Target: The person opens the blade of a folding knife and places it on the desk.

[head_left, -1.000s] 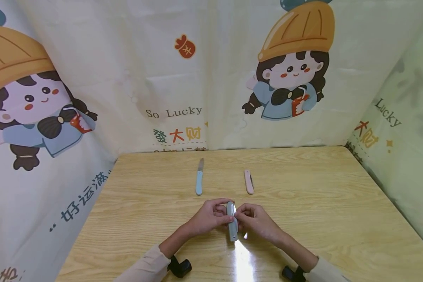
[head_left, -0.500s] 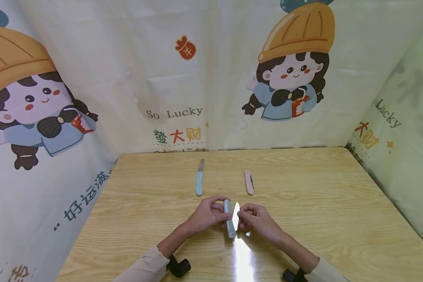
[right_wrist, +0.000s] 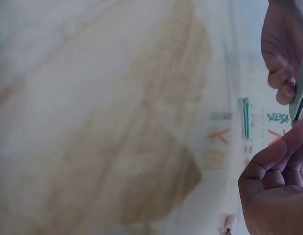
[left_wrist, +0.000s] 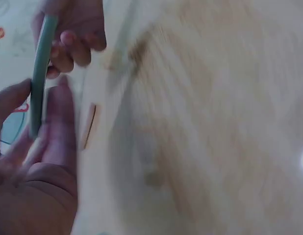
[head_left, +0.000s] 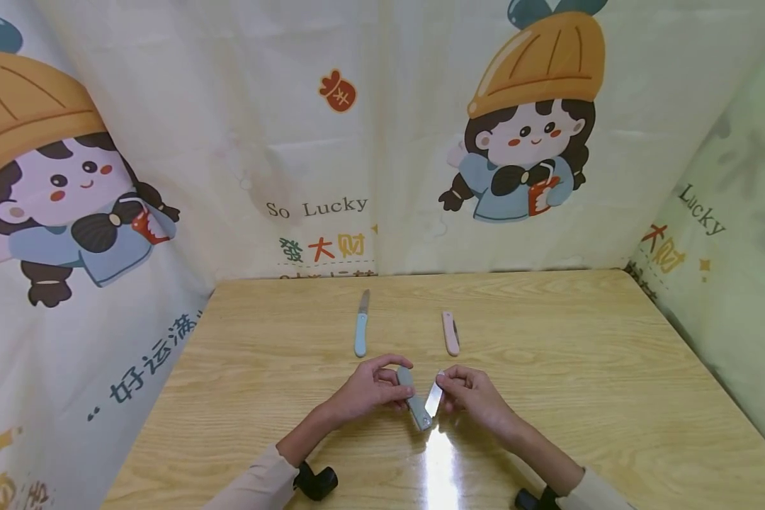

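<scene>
My left hand (head_left: 372, 388) grips the grey-green handle of a folding knife (head_left: 411, 402) between thumb and fingers. From the handle's lower end the blade (head_left: 433, 401) swings out to the right, part way unfolded, so handle and blade form a V. My right hand (head_left: 474, 398) pinches the blade near its tip. In the left wrist view the handle (left_wrist: 41, 73) appears edge-on between the left thumb and fingers. The right wrist view shows the knife (right_wrist: 302, 90) at its right edge, between both hands.
Beyond the hands, a light blue folding knife (head_left: 360, 329) lies unfolded on the wooden table (head_left: 548, 340). To its right lies a pink folding knife (head_left: 450, 333), folded. A printed cloth (head_left: 408, 142) hangs behind the table's far edge.
The blade has come out of the handle, from nearly folded to a wide angle. My right hand has moved slightly right with it, while the left hand has tilted the handle leftward.
</scene>
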{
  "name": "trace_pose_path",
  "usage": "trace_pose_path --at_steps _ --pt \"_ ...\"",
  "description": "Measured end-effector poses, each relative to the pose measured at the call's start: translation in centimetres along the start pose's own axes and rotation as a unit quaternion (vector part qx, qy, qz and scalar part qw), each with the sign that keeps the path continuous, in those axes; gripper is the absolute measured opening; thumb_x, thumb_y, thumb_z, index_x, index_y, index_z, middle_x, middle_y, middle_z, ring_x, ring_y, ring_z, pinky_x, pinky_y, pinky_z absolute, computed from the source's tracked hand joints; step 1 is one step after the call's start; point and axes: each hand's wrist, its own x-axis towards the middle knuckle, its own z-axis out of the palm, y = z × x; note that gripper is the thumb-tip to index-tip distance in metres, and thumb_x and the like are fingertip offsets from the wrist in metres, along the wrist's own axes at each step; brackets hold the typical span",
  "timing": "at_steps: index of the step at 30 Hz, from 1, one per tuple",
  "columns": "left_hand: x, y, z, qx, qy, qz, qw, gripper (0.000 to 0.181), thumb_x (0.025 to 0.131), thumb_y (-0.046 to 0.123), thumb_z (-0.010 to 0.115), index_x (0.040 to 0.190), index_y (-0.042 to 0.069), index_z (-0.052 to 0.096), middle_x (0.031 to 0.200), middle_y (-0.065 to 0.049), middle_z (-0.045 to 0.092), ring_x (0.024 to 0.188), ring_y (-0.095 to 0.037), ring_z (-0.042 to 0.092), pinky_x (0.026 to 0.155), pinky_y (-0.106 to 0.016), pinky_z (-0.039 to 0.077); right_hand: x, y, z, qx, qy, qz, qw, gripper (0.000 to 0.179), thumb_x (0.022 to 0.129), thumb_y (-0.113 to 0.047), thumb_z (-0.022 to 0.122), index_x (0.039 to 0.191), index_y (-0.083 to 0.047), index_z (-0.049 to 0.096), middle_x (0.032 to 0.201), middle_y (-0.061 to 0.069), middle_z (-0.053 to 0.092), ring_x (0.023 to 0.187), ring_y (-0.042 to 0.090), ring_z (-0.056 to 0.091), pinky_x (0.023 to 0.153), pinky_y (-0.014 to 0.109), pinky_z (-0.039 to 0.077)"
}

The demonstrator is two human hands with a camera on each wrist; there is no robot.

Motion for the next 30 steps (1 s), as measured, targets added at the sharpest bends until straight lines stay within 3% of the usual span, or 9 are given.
trace_pose_path --at_steps 2,3,5,7,9,10,12,19,30 --pt "-0.4 0.5 -0.2 0.122 -0.016 0.020 0.9923 0.043 0.100 0.020 0.069 0.139 0.004 0.059 0.120 -0.009 0.063 0.105 -0.022 0.064 0.088 -0.043 0.054 -0.1 0.0 -0.1 0.002 0.001 0.009 1.0000 0.028 0.105 -0.023 0.060 0.101 0.005 0.061 0.080 0.006 0.064 0.069 0.013 0.059 0.064 0.025 0.050" --pt "-0.6 0.9 -0.1 0.199 -0.027 0.039 0.9789 0.043 0.100 0.027 0.069 0.137 0.008 0.062 0.128 -0.009 0.060 0.115 -0.021 0.060 0.093 -0.043 0.052 -0.1 0.1 -0.1 0.002 -0.001 0.012 0.9999 0.029 0.105 -0.023 0.060 0.102 0.006 0.061 0.079 0.006 0.063 0.069 0.012 0.058 0.063 0.024 0.049" --pt "-1.0 1.7 0.2 0.359 -0.046 0.094 0.9276 0.044 0.097 0.042 0.070 0.133 0.017 0.068 0.140 -0.006 0.052 0.128 -0.020 0.050 0.100 -0.043 0.047 -0.2 0.2 -0.2 -0.001 -0.005 0.013 0.9999 0.029 0.105 -0.022 0.059 0.103 0.007 0.061 0.079 0.006 0.063 0.068 0.012 0.058 0.062 0.023 0.048" --pt "-1.4 2.1 0.7 0.485 -0.048 0.161 0.8584 0.045 0.093 0.049 0.073 0.129 0.022 0.072 0.145 -0.005 0.050 0.134 -0.020 0.043 0.105 -0.043 0.042 -0.3 0.3 -0.2 -0.002 -0.007 0.007 0.9999 0.029 0.105 -0.021 0.059 0.104 0.008 0.060 0.079 0.006 0.063 0.068 0.011 0.058 0.062 0.023 0.048" --pt "-1.6 2.1 1.2 0.559 -0.039 0.216 0.7995 0.042 0.090 0.049 0.076 0.124 0.023 0.073 0.141 -0.002 0.054 0.133 -0.019 0.045 0.103 -0.044 0.043 -0.2 0.4 -0.1 -0.001 -0.009 0.000 1.0000 0.029 0.105 -0.019 0.059 0.104 0.010 0.060 0.079 0.006 0.063 0.067 0.011 0.058 0.061 0.023 0.048" --pt "-1.7 2.0 1.4 0.581 -0.030 0.235 0.7785 0.040 0.090 0.047 0.077 0.122 0.024 0.074 0.137 0.000 0.056 0.130 -0.018 0.047 0.100 -0.043 0.044 -0.2 0.4 -0.1 -0.002 -0.010 -0.003 0.9999 0.028 0.105 -0.018 0.059 0.104 0.010 0.060 0.078 0.006 0.063 0.067 0.010 0.058 0.061 0.023 0.049" --pt "-1.8 1.7 1.7 0.604 -0.010 0.257 0.7542 0.035 0.090 0.043 0.078 0.119 0.024 0.075 0.129 0.003 0.059 0.125 -0.015 0.051 0.095 -0.041 0.044 -0.1 0.3 0.0 0.000 -0.012 -0.007 0.9999 0.027 0.105 -0.016 0.059 0.104 0.011 0.059 0.078 0.006 0.063 0.067 0.010 0.058 0.061 0.023 0.049" --pt "-1.8 1.3 1.7 0.620 0.021 0.264 0.7384 0.029 0.090 0.043 0.078 0.112 0.024 0.077 0.117 0.008 0.062 0.116 -0.010 0.054 0.091 -0.041 0.040 0.2 0.3 0.2 -0.009 -0.012 -0.010 0.9998 0.024 0.105 -0.014 0.058 0.103 0.010 0.059 0.077 0.005 0.062 0.067 0.011 0.058 0.061 0.024 0.049" --pt "-2.2 1.1 1.7 0.642 0.060 0.243 0.7249 0.038 0.081 0.061 0.078 0.098 0.027 0.079 0.101 0.011 0.066 0.093 -0.010 0.058 0.079 -0.034 0.040 0.5 0.7 0.5 -0.022 -0.002 -0.022 0.9995 0.022 0.105 -0.012 0.058 0.101 0.010 0.059 0.073 0.003 0.061 0.065 0.013 0.059 0.060 0.024 0.049"
